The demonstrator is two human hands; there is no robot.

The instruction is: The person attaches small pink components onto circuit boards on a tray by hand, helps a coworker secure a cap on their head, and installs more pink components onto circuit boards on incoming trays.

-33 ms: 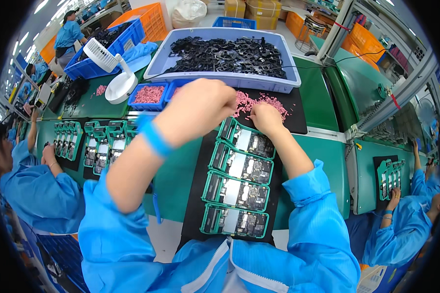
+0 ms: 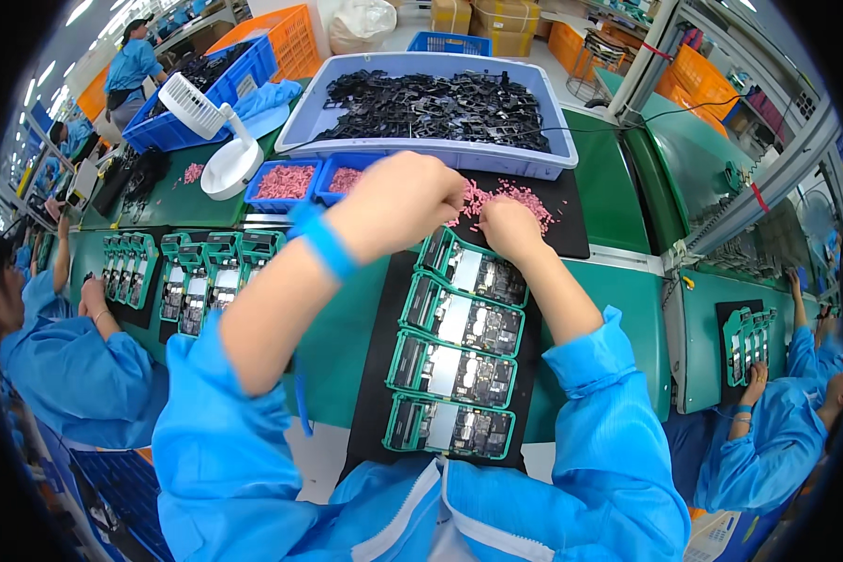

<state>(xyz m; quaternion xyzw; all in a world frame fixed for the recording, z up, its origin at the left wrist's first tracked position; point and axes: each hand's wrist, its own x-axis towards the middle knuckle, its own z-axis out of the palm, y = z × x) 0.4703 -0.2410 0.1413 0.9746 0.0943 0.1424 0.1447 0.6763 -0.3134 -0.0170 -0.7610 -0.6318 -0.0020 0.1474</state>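
Note:
My left hand, with a blue band at the wrist, is curled closed over the near edge of the pink-piece pile. My right hand is bent closed beside it, just above the top end of the row of green trays. Both sets of fingertips are hidden, so anything pinched in them does not show. Loose small pink pieces lie around the hands on a black mat. Below, several green trays holding phone-like circuit assemblies run in a column towards me.
A large pale-blue bin of black plastic parts stands behind. To the left are two blue boxes of pink pieces, a white fan and more filled green trays. Co-workers sit on both sides.
My left hand and its wristband have shifted to the right, closer to my right hand, uncovering more of the second pink-piece box. My right hand has barely moved.

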